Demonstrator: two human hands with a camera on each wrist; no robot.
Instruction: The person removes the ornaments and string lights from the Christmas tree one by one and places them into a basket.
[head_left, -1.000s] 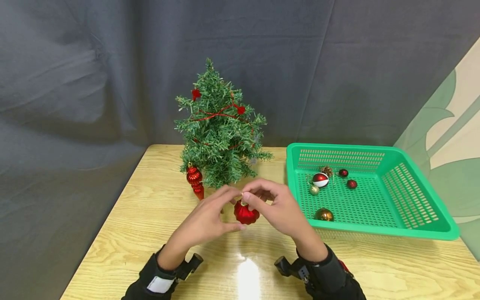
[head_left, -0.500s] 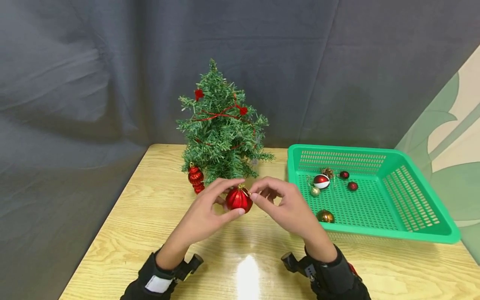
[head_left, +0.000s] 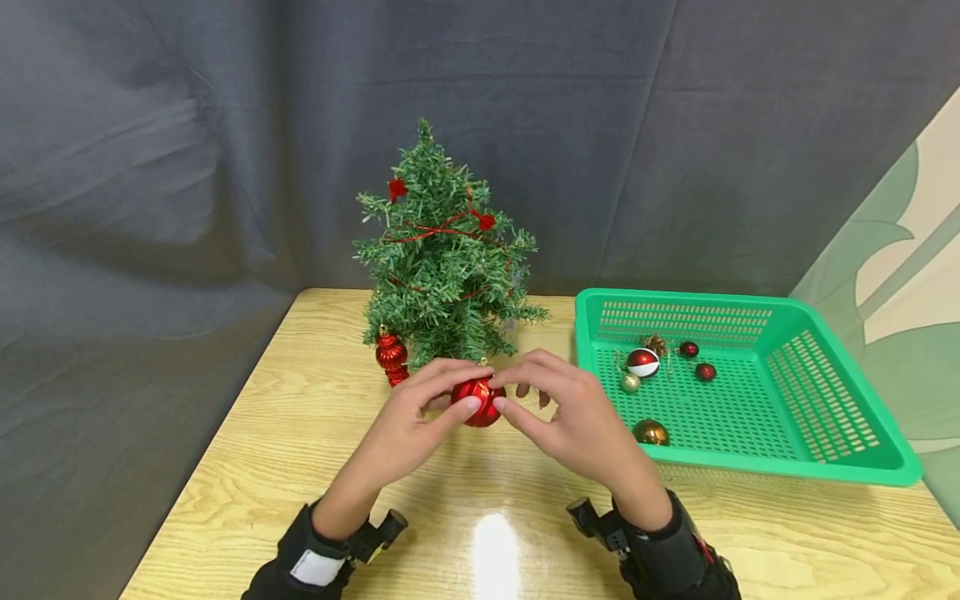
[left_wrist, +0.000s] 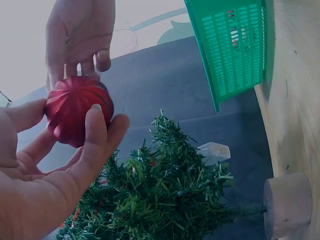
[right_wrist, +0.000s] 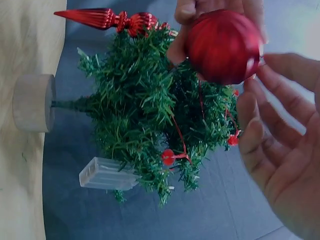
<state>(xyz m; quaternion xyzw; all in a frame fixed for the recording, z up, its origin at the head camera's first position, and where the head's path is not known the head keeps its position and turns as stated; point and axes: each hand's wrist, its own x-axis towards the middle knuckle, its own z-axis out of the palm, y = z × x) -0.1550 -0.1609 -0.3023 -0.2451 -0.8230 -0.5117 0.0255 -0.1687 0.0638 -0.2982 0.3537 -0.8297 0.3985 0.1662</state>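
Red bauble (head_left: 478,401) now sits lower, right hand (head_left: 572,414) closing over it.

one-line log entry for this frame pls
left hand: grips red ribbed ball | right hand: fingertips at ball's top | ball: before small tree | green basket: holds other baubles

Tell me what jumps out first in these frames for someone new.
The ribbed red bauble at table centre, gripped by the left hand with the right hand at its top. Just behind stands a small green tree with a red finial ornament hanging low on its left side. To the right, a green basket holds a few small baubles, one red-and-white bauble among them.
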